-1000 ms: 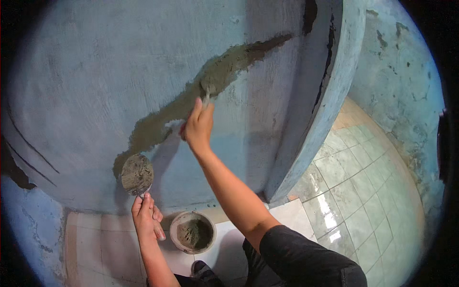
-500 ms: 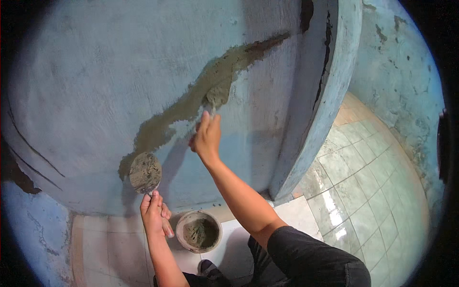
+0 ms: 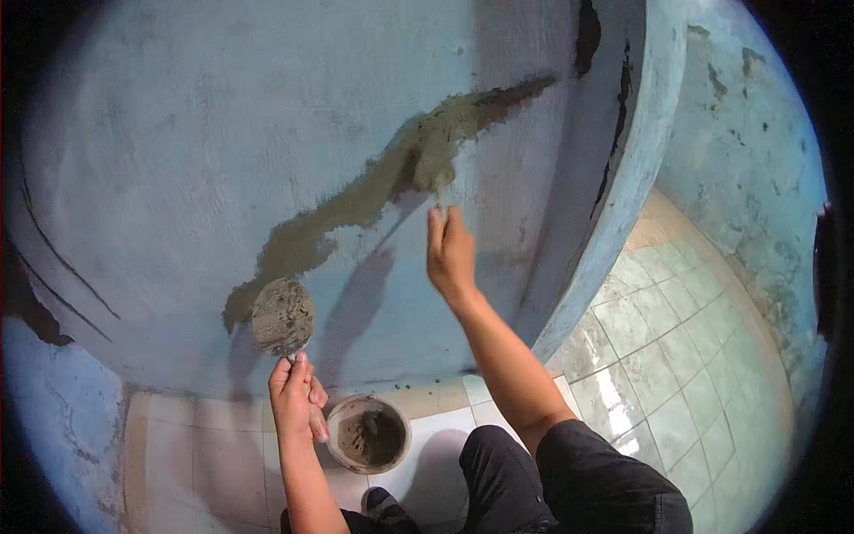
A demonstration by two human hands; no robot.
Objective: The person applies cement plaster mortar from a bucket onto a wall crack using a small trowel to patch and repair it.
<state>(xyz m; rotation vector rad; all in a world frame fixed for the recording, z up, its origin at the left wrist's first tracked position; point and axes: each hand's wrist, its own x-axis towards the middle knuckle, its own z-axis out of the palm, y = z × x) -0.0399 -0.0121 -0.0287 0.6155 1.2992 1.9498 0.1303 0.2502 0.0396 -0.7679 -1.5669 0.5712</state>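
My right hand [image 3: 452,249] is closed round the handle of a trowel [image 3: 434,173], whose mortar-coated blade is at the blue wall [image 3: 213,160]. Behind the blade, a band of wet grey mortar [image 3: 342,205] slants from lower left to upper right across the wall. Lower on the left, my left hand [image 3: 296,396] grips the handle of a second, rounded trowel [image 3: 284,316]. Its blade is smeared with mortar and held up in front of the lower end of the band. A round bucket [image 3: 406,433] with mortar inside stands on the floor beside my left hand.
Dark cracks [image 3: 614,125] run down near the wall's right-hand edge [image 3: 614,254]. Past that edge lies a wet tiled floor [image 3: 685,356] and another blue wall [image 3: 756,142] with peeling paint. Small crumbs lie on the floor along the wall's foot.
My right hand and its trowel have moved to the right along the mortar band. My left hand with its trowel has barely shifted; the whole view has tilted slightly.
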